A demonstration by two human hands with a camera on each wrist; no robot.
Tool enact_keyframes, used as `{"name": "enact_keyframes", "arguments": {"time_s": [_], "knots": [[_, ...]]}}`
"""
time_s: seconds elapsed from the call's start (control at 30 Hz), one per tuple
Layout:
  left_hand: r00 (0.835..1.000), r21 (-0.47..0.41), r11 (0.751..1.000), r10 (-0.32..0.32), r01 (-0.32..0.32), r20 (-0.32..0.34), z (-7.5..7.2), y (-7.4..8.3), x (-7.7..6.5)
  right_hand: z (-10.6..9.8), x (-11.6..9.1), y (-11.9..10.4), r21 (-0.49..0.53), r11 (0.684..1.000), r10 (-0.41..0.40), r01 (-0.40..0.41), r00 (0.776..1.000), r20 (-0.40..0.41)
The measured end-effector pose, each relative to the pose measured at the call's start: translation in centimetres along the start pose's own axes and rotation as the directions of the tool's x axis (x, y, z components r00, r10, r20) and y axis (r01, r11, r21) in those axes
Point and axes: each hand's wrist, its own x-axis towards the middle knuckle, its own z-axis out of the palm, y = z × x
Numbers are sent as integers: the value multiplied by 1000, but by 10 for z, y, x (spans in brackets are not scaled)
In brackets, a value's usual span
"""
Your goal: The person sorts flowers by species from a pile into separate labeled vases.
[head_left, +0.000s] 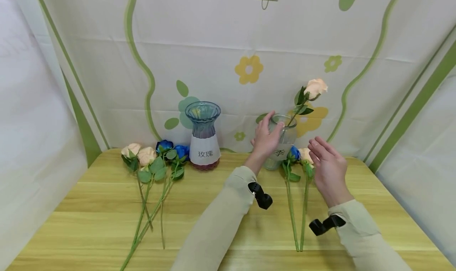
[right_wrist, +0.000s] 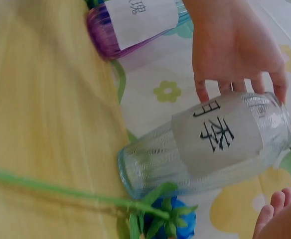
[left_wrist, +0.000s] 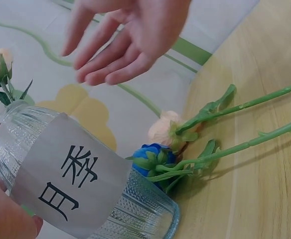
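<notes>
My left hand (head_left: 265, 138) grips a clear glass vase (head_left: 291, 135) near its rim, the thumb in front and the fingers round the far side. A white label with dark Chinese characters wraps the vase (left_wrist: 71, 174). One peach rose (head_left: 315, 89) stands in it, its stem leaning right. To the vase's right my right hand (head_left: 329, 172) is raised with fingers extended, nothing in it. Below the hands lie a blue rose (head_left: 293, 154) and another peach rose (head_left: 305, 155), heads by the vase base, stems towards me; the right hand partly covers that peach bloom.
A blue-to-purple glass vase (head_left: 204, 128) with a white label stands left of centre at the table's back. Left of it lie peach roses (head_left: 146, 156) and blue roses (head_left: 164, 146), long stems pointing towards me. A printed curtain (head_left: 213, 65) hangs behind the wooden table (head_left: 92, 219).
</notes>
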Motion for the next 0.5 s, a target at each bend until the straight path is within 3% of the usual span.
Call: {"name": "enact_keyframes", "arguments": {"time_s": [0.33,0.5], "knots": [[1000,2,1000,0,0,7,1,0,0,-35,-12,-6,23,1000,9,-11,997,72],[1000,-7,1000,-10,10,0,0,1,-1,-48,-15,-6,-29,999,47,-46,998,49]]}}
